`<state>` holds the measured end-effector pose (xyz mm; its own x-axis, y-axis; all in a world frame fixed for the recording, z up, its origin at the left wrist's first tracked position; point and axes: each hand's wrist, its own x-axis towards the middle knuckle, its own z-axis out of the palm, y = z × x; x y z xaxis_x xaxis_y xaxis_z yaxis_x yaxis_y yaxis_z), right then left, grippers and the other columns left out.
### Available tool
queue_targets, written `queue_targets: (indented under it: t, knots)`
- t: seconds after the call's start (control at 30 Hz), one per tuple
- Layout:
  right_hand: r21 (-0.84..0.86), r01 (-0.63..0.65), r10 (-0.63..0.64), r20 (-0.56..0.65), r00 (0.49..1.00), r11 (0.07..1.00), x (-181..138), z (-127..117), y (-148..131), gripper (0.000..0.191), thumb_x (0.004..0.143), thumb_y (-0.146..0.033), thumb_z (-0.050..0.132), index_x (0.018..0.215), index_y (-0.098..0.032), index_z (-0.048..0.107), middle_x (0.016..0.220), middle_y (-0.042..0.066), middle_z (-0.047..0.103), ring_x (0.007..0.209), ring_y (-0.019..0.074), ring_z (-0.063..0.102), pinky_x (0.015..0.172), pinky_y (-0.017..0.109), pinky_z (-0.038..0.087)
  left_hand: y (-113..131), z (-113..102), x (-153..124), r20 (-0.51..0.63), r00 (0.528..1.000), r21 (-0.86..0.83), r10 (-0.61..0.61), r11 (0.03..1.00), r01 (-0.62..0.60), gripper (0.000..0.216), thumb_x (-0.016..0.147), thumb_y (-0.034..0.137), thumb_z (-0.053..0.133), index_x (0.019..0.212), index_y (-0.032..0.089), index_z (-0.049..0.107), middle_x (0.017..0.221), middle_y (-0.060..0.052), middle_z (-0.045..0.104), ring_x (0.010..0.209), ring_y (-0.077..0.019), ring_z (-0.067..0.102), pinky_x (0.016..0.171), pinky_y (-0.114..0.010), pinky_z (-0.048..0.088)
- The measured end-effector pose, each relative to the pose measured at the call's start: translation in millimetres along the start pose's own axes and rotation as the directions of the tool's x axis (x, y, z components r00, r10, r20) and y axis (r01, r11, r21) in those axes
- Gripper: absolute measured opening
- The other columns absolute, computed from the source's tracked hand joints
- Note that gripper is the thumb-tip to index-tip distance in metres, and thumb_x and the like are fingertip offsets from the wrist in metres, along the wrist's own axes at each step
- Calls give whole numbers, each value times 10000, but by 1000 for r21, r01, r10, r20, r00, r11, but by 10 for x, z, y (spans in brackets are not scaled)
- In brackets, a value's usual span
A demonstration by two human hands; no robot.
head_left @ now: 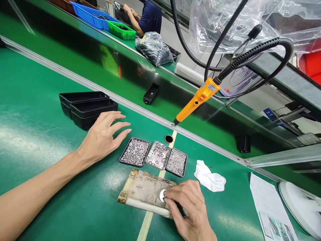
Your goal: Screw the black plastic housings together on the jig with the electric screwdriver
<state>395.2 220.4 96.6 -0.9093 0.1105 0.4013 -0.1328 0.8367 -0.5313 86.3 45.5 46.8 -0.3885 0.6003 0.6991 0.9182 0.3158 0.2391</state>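
Note:
My left hand (104,137) is raised over the green bench with its fingers stretched and apart, holding nothing. Close beyond it stand black plastic bins (94,112). Just right of its fingertips lies a black tray of small metal parts (134,152). My right hand (189,207) pinches a small shiny metal part (165,194), mostly hidden by the fingertips. This is at a white disc (162,195) on a worn, taped block (144,190). Two more shallow trays of tiny metal pieces, a middle tray (157,155) and a right tray (177,162), sit beyond the block.
An orange electric screwdriver (197,102) hangs tip down from a cable behind the trays. A small round black-centred piece (169,139) lies near its tip. White cloth (209,177) and a printed sheet (271,207) lie right. Across the metal rail, a person (150,16) works.

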Motion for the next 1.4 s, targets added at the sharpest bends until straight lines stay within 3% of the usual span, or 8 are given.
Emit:
queue_targets:
  t: [0.13, 0.33, 0.47, 0.57, 0.8, 1.0, 1.17, 1.4]
  knots:
    - [-32, 32, -31, 10, 999, 999, 26, -10, 11, 241, 902, -24, 661, 1075, -193, 666, 952, 33, 720, 822, 181, 610, 748, 376, 412, 2, 7, 7, -1, 1000, -28, -19, 999, 19, 163, 993, 265, 635, 1120, 185, 698, 1226, -126, 620, 1263, -336, 541, 1082, -534, 483]
    - [-105, 215, -219, -32, 975, 971, 69, 22, 131, 233, 866, -26, 678, 1050, -167, 653, 874, 48, 717, 734, 181, 618, 669, 349, 447, 43, 11, 17, 23, 999, 26, -26, 999, 26, 147, 999, 241, 618, 1077, 158, 711, 1183, -129, 633, 1260, -316, 535, 1068, -497, 489]
    - [-116, 228, -245, -160, 956, 967, 40, 103, 230, 196, 872, -64, 686, 1034, -170, 656, 825, 47, 715, 702, 186, 616, 652, 349, 472, 30, 24, -6, 54, 998, 73, -32, 997, 28, 159, 1010, 244, 600, 1102, 167, 704, 1202, -121, 629, 1286, -303, 518, 1056, -473, 496]
    - [-77, 180, -194, -272, 942, 981, -1, 131, 274, 187, 880, -50, 660, 1012, -182, 664, 791, 36, 702, 674, 177, 594, 630, 333, 460, 33, 32, -22, 39, 999, 66, -38, 997, 35, 161, 1019, 245, 580, 1095, 171, 702, 1203, -123, 636, 1286, -312, 523, 1029, -487, 498]
    - [80, -110, 133, -398, 908, 991, 84, 120, 297, 107, 958, -159, 627, 986, -233, 698, 717, -2, 644, 661, 168, 570, 635, 299, 433, -47, -52, 27, -96, 991, 124, -96, 987, 107, 189, 1028, 260, 555, 1138, 176, 683, 1192, -125, 668, 1268, -337, 548, 986, -507, 464]
    - [36, -108, 114, -295, 949, 993, 275, 72, 359, 77, 953, -221, 655, 978, -244, 723, 762, -8, 680, 676, 162, 595, 668, 294, 451, -244, -275, 52, -185, 950, 279, -251, 914, 296, 309, 1012, 278, 550, 1264, 111, 616, 1300, -210, 608, 1329, -432, 464, 1030, -608, 371]
    - [-2, -207, 200, -241, 950, 978, 434, 80, 434, 141, 989, -311, 625, 932, -232, 726, 814, -1, 718, 726, 161, 637, 886, 336, 483, -339, -246, 4, -131, 947, 296, -293, 900, 320, 217, 959, 257, 556, 1098, 116, 644, 1303, -240, 578, 1333, -472, 429, 1005, -635, 364]
    - [60, -229, 236, -193, 952, 972, 516, 162, 444, 181, 1010, -316, 589, 947, -219, 729, 834, 11, 715, 751, 155, 644, 787, 299, 504, -380, -165, -25, -80, 932, 120, -353, 925, 361, 137, 953, 305, 555, 884, 188, 569, 1266, -201, 583, 1238, -442, 491, 974, -610, 379]
